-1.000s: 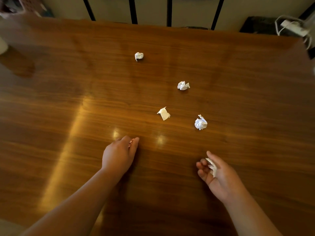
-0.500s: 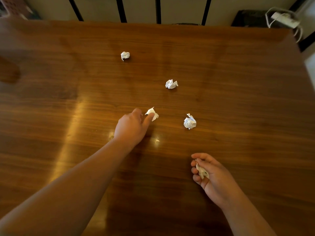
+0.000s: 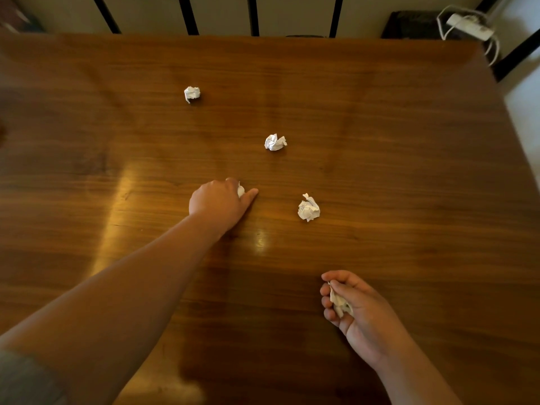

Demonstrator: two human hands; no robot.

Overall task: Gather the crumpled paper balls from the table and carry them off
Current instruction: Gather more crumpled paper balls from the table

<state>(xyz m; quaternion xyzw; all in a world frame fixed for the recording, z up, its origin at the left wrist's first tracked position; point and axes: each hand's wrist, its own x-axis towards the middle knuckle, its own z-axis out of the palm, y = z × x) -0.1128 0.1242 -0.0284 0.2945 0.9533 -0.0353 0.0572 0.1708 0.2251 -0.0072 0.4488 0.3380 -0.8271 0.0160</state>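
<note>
Three white crumpled paper balls lie loose on the brown wooden table [image 3: 409,171]: one far left [image 3: 192,93], one in the middle [image 3: 275,142], one nearer on the right [image 3: 308,208]. My left hand [image 3: 219,201] is stretched out over the table's middle, its fingers closed around a fourth paper ball [image 3: 240,190] of which only a white sliver shows. My right hand [image 3: 355,312] hovers near the front right, palm turned up, fingers curled on another crumpled paper ball [image 3: 339,302].
Black vertical bars [image 3: 253,16] stand behind the table's far edge. A white power strip with cable [image 3: 470,26] lies on a dark stand at the far right corner. The table's right edge runs diagonally past pale floor.
My left hand reached forward from the near edge to the paper ball in the table's middle and closed on it. My right hand has stayed in place, curling tighter on its ball.
</note>
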